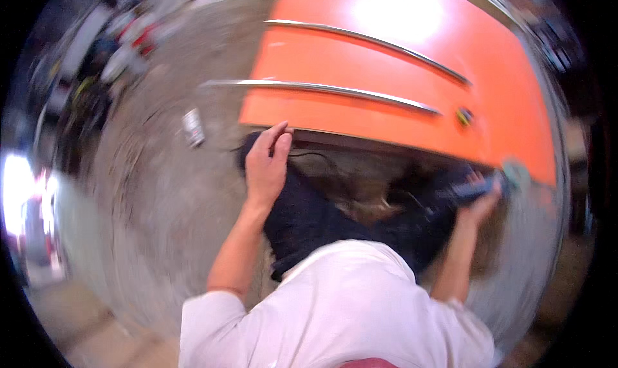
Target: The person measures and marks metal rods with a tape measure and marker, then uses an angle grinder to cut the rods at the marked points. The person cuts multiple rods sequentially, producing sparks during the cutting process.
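My white T-shirt [351,297] is lying nearest. My right hand [481,204] is gripping a blue angle grinder [473,189], green disc [515,173] just beyond its fingers; aiming that away from my legs [309,217] is seeming wise. My left hand [266,162] is hanging half open, apparently empty, by the orange surface's [347,65] near edge; concrete floor [167,194] is spreading leftward.
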`<state>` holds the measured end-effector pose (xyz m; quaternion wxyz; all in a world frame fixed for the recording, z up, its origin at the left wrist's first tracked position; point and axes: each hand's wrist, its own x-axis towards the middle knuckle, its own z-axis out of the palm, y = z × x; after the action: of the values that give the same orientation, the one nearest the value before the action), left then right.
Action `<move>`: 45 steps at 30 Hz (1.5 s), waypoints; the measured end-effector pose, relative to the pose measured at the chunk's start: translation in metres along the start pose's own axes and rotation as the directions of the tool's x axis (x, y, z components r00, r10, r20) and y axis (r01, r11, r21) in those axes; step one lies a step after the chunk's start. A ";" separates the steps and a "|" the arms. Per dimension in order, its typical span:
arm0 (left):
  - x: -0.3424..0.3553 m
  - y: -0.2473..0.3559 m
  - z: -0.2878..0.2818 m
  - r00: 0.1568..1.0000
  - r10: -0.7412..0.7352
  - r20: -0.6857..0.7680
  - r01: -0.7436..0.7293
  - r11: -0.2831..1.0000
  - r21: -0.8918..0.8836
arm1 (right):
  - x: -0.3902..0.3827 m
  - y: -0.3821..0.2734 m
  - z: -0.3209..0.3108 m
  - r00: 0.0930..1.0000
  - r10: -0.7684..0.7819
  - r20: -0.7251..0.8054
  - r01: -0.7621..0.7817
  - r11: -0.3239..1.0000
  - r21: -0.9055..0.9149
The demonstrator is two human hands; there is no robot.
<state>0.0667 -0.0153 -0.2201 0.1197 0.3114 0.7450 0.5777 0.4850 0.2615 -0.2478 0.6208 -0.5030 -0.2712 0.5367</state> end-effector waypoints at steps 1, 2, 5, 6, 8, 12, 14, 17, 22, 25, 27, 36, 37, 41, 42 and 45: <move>-0.007 0.014 0.024 0.983 0.006 0.183 0.003 0.999 -0.048 | 0.001 0.002 -0.001 0.998 -0.025 0.066 0.025 1.000 0.003; -0.013 0.028 0.056 0.937 0.062 0.344 -0.026 0.994 -0.106 | -0.001 0.004 -0.002 0.992 0.032 0.123 -0.036 0.999 0.032; -0.036 0.072 0.137 0.709 0.122 0.695 0.001 0.985 -0.173 | -0.035 -0.012 0.021 0.972 0.097 0.214 -0.103 0.994 0.019; -0.047 0.077 0.163 0.623 0.077 0.778 0.106 0.978 -0.182 | -0.039 -0.011 0.027 0.976 0.068 0.206 -0.065 0.998 -0.019; -0.063 0.076 0.206 0.464 0.061 0.884 0.162 0.975 -0.153 | -0.045 -0.010 0.035 0.968 0.091 0.235 -0.073 0.994 -0.084; -0.090 0.082 0.240 0.319 -0.127 0.939 0.348 0.938 0.009 | -0.046 0.009 0.038 0.944 0.048 0.325 -0.048 0.999 -0.006; -0.086 0.080 0.246 0.318 -0.128 0.940 0.465 0.885 -0.037 | -0.040 0.016 0.039 0.917 0.042 0.397 -0.055 0.998 0.020; -0.086 0.075 0.252 0.369 -0.156 0.916 0.434 0.901 -0.022 | -0.039 0.020 0.039 0.870 0.103 0.482 -0.145 0.988 0.052; -0.100 0.093 0.260 0.518 -0.199 0.832 0.156 0.978 0.137 | -0.031 0.021 0.036 0.868 0.249 0.430 -0.296 0.954 0.043; -0.099 0.099 0.260 0.536 -0.193 0.822 0.070 0.980 0.185 | -0.028 0.024 0.033 0.844 0.329 0.424 -0.373 0.928 0.022; -0.096 0.098 0.259 0.537 -0.191 0.822 0.043 0.979 0.200 | -0.031 0.027 0.038 0.873 0.309 0.377 -0.353 0.934 0.053; -0.100 0.095 0.259 0.547 -0.198 0.814 0.010 0.973 0.230 | -0.023 0.033 0.037 0.848 0.363 0.387 -0.402 0.915 0.021; -0.098 0.094 0.259 0.556 -0.194 0.808 0.002 0.973 0.232 | -0.018 0.035 0.040 0.833 0.365 0.417 -0.422 0.905 0.051; -0.088 0.092 0.264 0.554 -0.182 0.813 0.054 0.982 0.182 | -0.024 0.027 0.042 0.798 0.376 0.471 -0.433 0.901 0.015; -0.084 0.093 0.264 0.530 -0.187 0.827 0.092 0.982 0.163 | -0.019 0.029 0.037 0.790 0.411 0.455 -0.433 0.899 -0.060; -0.074 0.087 0.258 0.389 -0.122 0.913 0.141 0.987 0.071 | -0.012 0.016 0.037 0.801 0.392 0.453 -0.357 0.920 -0.164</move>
<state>0.2913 0.1546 -0.2302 0.5558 0.5157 0.5746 0.3081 0.4429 0.2613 -0.2468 0.3981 -0.4200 -0.3296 0.7459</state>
